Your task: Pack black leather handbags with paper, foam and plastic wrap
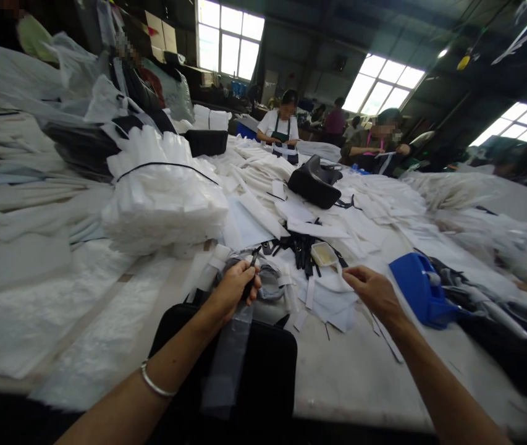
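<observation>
My left hand (240, 283) is closed around a thin black strap (256, 254), whose end sticks up above the thumb. A black padded case (267, 364) lies below that hand at the table's front edge, and a translucent plastic strip (228, 364) hangs over it. Off to the right, my right hand (369, 287) has thumb and forefinger pinched together beside a small white tray (324, 254) with something yellowish in it. A pale bit shows at those fingertips, too small to name. Behind my left hand sits a grey coil (271, 284).
Several black straps with buckles (303, 250) lie in a heap among white sheets. A tied bundle of white plastic bags (165, 191) stands at left, a blue plastic piece (418, 290) at right. Further back is a black moulded case (315, 183). Co-workers (279, 127) stand across the table.
</observation>
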{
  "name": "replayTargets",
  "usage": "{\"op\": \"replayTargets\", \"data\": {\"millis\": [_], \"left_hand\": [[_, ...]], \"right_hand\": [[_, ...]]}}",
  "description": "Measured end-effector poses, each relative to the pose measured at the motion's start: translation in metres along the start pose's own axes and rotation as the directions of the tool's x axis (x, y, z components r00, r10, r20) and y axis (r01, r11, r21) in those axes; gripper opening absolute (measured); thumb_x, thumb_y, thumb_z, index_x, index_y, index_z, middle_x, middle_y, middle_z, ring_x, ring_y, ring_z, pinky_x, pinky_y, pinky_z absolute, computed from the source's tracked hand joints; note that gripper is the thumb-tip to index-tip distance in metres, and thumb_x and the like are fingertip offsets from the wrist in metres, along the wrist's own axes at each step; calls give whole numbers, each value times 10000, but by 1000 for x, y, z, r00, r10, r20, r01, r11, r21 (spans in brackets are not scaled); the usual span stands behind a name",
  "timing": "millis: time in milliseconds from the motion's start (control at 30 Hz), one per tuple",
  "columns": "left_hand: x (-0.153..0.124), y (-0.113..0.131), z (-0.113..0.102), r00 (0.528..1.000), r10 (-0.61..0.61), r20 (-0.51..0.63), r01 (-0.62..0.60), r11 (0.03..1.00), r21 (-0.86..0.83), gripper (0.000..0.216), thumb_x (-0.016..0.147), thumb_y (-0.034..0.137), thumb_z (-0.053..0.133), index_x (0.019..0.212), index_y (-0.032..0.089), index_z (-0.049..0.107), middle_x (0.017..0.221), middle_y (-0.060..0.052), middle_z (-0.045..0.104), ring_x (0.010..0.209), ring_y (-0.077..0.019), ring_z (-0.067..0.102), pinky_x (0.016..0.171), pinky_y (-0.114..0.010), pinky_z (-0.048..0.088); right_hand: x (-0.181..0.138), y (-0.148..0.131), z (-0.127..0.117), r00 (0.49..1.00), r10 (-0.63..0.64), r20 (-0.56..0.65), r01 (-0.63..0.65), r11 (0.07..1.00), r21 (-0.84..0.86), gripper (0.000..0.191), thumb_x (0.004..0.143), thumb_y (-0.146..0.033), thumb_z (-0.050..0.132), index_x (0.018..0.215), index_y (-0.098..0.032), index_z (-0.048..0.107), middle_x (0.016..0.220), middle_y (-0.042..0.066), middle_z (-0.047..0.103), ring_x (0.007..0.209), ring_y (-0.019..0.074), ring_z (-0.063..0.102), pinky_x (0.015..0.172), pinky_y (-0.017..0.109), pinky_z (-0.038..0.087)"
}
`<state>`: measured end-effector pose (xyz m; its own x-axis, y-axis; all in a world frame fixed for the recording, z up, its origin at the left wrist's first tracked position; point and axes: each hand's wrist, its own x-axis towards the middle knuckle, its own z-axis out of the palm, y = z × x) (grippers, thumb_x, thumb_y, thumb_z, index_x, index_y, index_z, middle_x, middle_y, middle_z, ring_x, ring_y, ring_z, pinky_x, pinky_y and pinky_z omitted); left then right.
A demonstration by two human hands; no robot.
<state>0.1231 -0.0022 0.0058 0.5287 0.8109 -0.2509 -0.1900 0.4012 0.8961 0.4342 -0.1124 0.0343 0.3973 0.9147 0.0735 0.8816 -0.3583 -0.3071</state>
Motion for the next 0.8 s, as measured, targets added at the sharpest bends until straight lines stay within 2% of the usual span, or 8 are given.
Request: {"op": "replayTargets", "data": {"millis": [100, 200, 300, 367, 467, 567, 700, 800], "left_hand": [[0, -1, 0, 1000, 16, -3, -16, 1000, 0, 182, 835, 316, 547, 913, 158, 501, 640, 33, 585, 407, -63, 473, 330, -149, 324], [1, -2, 0, 1000, 29, 0, -29, 1000, -4, 179, 834, 315, 556, 903, 157, 509, 634, 31, 587, 402, -66, 475, 324, -152, 322], [1, -3, -1, 999, 39, -5, -39, 999, -3, 199, 827, 333, 579, 899, 159, 516, 635, 28, 592, 404, -68, 478, 326, -153, 324], [1, -4, -1, 999, 42, -7, -42, 999, 0, 220, 820, 351, 597, 897, 161, 518, 635, 28, 593, 406, -69, 481, 327, -152, 325], [2, -3, -1, 999, 42, -11, -42, 999, 7, 250, 806, 376, 617, 893, 162, 519, 633, 28, 595, 404, -69, 485, 324, -151, 326], [1, -3, -1, 999, 43, -11, -43, 999, 9, 274, 792, 391, 633, 891, 161, 522, 626, 30, 595, 397, -68, 485, 321, -148, 327], [1, -2, 0, 999, 49, -10, -49, 999, 6, 300, 775, 402, 659, 884, 155, 527, 623, 29, 598, 396, -65, 486, 324, -144, 331], [1, -1, 0, 999, 46, -14, -46, 999, 1, 302, 776, 402, 669, 875, 154, 529, 623, 26, 601, 395, -64, 485, 326, -141, 331]], "right_hand": [[-1, -7, -2, 987, -79, 139, 83, 996, -18, 258, 800, -396, 586, 917, -223, 738, 933, 51, 750, 849, 216, 681, 765, 294, 484], [-13, -14, 22, 962, -116, 247, 131, 990, -45, 170, 649, -246, 695, 812, -217, 735, 862, 54, 737, 818, 225, 666, 752, 292, 455], [-23, -16, 46, 972, -94, 214, 104, 994, -38, 59, 671, -170, 620, 667, -185, 677, 831, 90, 703, 827, 240, 641, 763, 317, 427], [-24, -14, 48, 986, -65, 154, 63, 998, 12, 104, 711, -179, 571, 644, -183, 651, 827, 95, 686, 833, 239, 625, 784, 332, 418], [-16, -7, 33, 998, 19, 57, -27, 988, 150, 106, 729, -250, 570, 690, -193, 651, 795, 65, 674, 813, 229, 611, 794, 339, 425], [-4, -1, 8, 992, 125, 1, -117, 925, 360, 178, 743, -365, 583, 748, -197, 641, 743, 34, 664, 742, 211, 613, 708, 323, 461], [14, 0, -22, 979, 204, -21, -139, 735, 663, 234, 771, -436, 572, 832, -211, 576, 707, 8, 651, 624, 177, 619, 585, 300, 504], [26, -6, -42, 972, 233, -26, -120, 588, 800, 234, 741, -433, 633, 832, -239, 538, 681, -2, 653, 594, 177, 630, 550, 304, 535]]}}
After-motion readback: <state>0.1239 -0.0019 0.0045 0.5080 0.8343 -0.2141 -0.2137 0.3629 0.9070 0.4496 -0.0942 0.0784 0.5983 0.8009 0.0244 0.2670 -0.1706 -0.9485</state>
